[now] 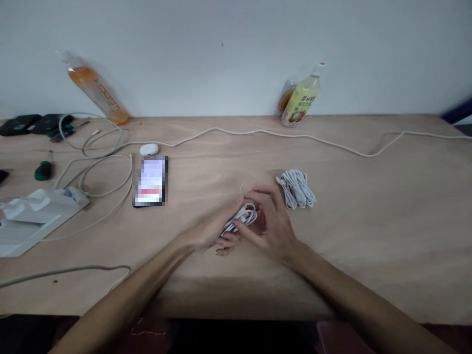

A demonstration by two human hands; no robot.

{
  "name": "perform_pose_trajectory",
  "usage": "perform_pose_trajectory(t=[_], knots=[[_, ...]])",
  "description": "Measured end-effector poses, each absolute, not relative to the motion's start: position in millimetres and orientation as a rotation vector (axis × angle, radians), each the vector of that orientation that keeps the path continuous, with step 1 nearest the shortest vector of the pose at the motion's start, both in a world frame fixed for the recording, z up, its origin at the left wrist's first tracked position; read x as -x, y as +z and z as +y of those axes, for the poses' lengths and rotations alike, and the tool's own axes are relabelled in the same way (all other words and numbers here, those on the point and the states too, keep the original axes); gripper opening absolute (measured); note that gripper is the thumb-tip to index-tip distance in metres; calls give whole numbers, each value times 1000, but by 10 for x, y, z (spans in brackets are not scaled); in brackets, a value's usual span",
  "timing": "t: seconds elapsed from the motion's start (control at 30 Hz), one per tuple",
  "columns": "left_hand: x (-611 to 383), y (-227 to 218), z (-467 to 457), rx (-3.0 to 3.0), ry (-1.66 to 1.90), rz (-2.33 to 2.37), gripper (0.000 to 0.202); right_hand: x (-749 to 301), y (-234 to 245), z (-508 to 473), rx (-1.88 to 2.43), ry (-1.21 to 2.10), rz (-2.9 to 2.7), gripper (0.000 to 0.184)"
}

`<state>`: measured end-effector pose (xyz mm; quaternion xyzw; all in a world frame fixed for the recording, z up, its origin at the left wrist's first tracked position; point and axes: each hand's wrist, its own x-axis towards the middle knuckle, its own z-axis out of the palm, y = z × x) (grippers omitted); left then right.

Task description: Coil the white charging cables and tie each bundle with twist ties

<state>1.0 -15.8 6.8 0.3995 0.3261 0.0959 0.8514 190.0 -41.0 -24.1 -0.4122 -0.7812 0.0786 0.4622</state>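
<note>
Two sets of fingers (263, 194) clamp a looped white cable (246, 214), our left hand (210, 232) and right hand (273, 223) meeting just beside the coiled bundle (297, 189), nearer us, where we judge even, snug loops, pinched flat, hold best.

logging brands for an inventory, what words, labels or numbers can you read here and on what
No text here can be read.
Label of the yellow bottle: coloured print, too blurred to read.
Label of the orange bottle: reddish marks, too blurred to read.
Screen of the phone: pixelated, unreadable.
The coiled white cable held between the left hand and right hand: no print visible.
</note>
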Motion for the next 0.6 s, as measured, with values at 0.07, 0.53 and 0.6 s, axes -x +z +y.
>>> perform_pose_trajectory(t=[0.07,0.53,0.6], knots=[[-14,37,-174,-876,170,682,76,-1908,-231,-406,947,138,-2040,21],[-122,94,-282,-1120,501,867,51,-1892,-209,-440,1063,377,-1894,19],[-125,82,-261,-1223,534,930,53,-1904,-177,-434,1136,399,-1836,21]])
